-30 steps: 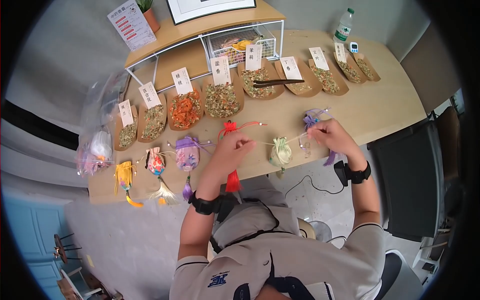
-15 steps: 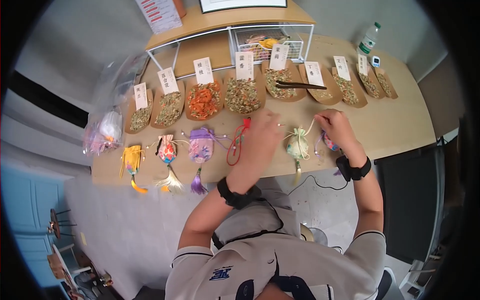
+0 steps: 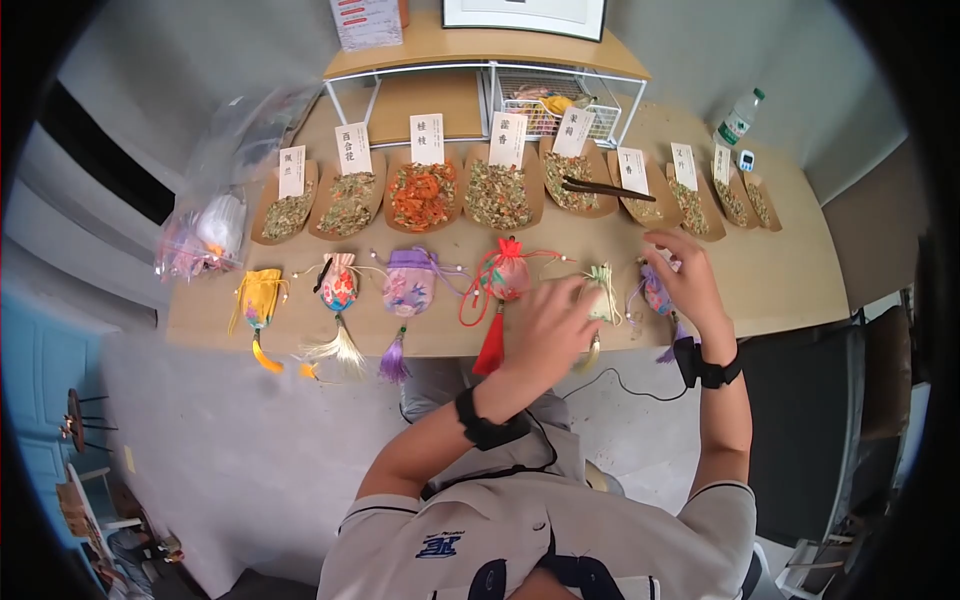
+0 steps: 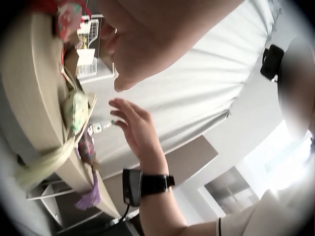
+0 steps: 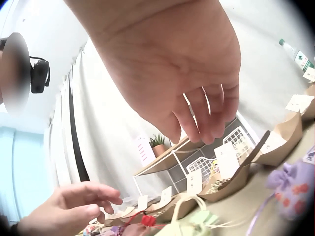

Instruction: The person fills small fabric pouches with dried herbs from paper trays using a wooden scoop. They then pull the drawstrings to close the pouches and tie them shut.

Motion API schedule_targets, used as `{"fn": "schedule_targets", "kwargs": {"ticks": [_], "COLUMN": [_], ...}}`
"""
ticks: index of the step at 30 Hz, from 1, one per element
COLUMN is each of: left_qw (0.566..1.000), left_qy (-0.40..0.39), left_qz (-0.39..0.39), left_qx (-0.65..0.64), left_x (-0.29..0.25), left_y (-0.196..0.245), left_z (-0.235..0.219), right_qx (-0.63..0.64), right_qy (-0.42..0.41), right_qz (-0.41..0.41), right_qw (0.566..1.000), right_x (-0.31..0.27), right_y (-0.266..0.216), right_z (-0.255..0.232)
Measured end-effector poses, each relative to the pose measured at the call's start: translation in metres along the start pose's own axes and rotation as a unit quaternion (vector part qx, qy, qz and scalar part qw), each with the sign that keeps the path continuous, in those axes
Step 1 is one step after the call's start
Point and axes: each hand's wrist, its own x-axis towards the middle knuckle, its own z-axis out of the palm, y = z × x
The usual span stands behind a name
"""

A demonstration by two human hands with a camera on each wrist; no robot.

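The green drawstring sachet (image 3: pixel 598 293) lies on the table, partly covered in the head view by my left hand (image 3: pixel 553 328). That hand hovers with loose, relaxed fingers and holds nothing. My right hand (image 3: pixel 690 282) is raised over the purple floral sachet (image 3: pixel 656 290) on the right, its fingers loosely bent around nothing. In the right wrist view, its palm (image 5: pixel 182 69) faces the camera, and the cords of the green sachet (image 5: pixel 184 223) stand below. Left of my left hand lies a red sachet (image 3: pixel 505 275) with a red tassel.
A lilac sachet (image 3: pixel 410 283), a floral pink one (image 3: pixel 340 285) and a yellow one (image 3: pixel 260 298) continue the row leftward. Behind stand several paper trays of dried herbs with labels; dark tongs (image 3: pixel 608 188) lie across two. A wooden shelf (image 3: pixel 440 55) and a bottle (image 3: pixel 738 118) stand further back.
The green sachet's cords were stretched between both hands and are now released. My left hand swung up over the red sachet, then came back right and down. The head view has shifted.
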Motion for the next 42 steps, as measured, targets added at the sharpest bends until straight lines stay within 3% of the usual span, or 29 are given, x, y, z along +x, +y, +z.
{"fn": "schedule_targets", "kwargs": {"ticks": [4,7,10,13,16,19,24,27,33,36,42], "left_qw": [0.983,0.954,0.942,0.941,0.941,0.937,0.938,0.939,0.941,0.946,0.954], "left_qy": [0.130,0.207,0.180,0.175,0.164,0.153,0.163,0.166,0.164,0.149,0.107], "left_qz": [-0.117,-0.177,-0.237,-0.241,-0.249,-0.252,-0.245,-0.240,-0.248,-0.250,-0.223], "left_qx": [0.061,0.127,0.153,0.163,0.158,0.187,0.181,0.185,0.163,0.141,0.168], "left_x": [-0.025,-0.045,-0.060,-0.073,-0.079,-0.081,-0.083,-0.083,-0.081,-0.078,-0.070], "left_y": [-0.048,-0.076,-0.095,-0.112,-0.114,-0.112,-0.115,-0.117,-0.111,-0.104,-0.107], "left_z": [-0.053,-0.080,-0.087,-0.085,-0.087,-0.084,-0.081,-0.080,-0.084,-0.093,-0.111], "right_qx": [0.026,0.046,0.028,0.078,0.037,0.041,0.006,0.027,0.105,0.106,0.118], "right_qy": [-0.030,-0.070,-0.089,-0.173,-0.237,-0.197,-0.186,-0.156,-0.255,-0.219,-0.198], "right_qz": [-0.021,-0.093,-0.183,-0.220,-0.187,-0.256,-0.215,-0.229,-0.116,-0.163,-0.095], "right_qw": [0.999,0.992,0.979,0.957,0.953,0.945,0.959,0.960,0.954,0.956,0.968], "right_x": [0.003,0.012,0.027,0.051,0.071,0.080,0.068,0.066,0.076,0.079,0.084], "right_y": [-0.039,-0.061,-0.086,-0.125,-0.152,-0.151,-0.153,-0.148,-0.154,-0.156,-0.171], "right_z": [0.001,0.021,0.050,0.081,0.122,0.176,0.211,0.214,0.197,0.183,0.143]}}
